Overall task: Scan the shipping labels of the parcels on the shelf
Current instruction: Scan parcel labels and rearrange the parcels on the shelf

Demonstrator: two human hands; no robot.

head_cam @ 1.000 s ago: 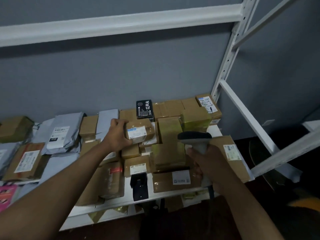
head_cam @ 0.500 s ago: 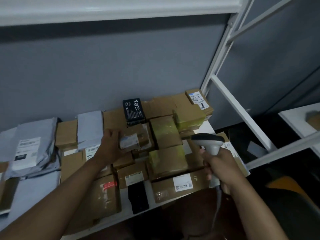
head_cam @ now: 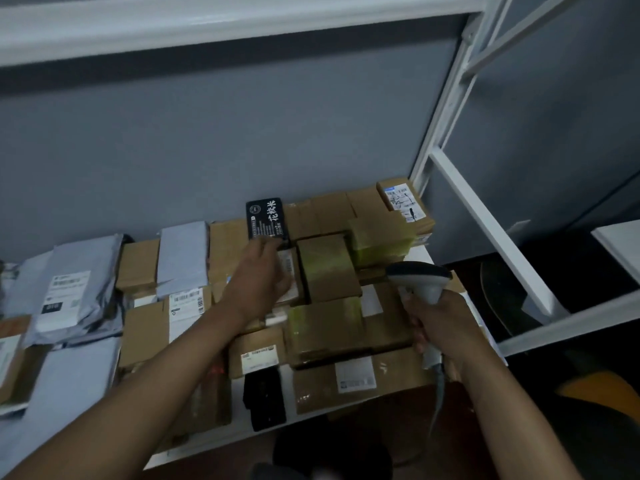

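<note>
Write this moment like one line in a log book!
left hand: on small labelled box | right hand: grips scanner | step: scanning

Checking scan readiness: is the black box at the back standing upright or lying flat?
Upright. The black box stands on end against the wall, its printed face toward the camera, above the flat cardboard parcels; the left hand reaches just below it.

A grey wall (head_cam: 242, 140) stands behind the racking. At the right, a white perforated upright (head_cam: 440, 109) rises with a slanted white brace (head_cam: 491, 230) running down from it. Beyond the frame lies a dark floor (head_cam: 554, 271), with an orange object (head_cam: 602, 389) low at the right and the corner of a white surface (head_cam: 620, 244) at the edge.
</note>
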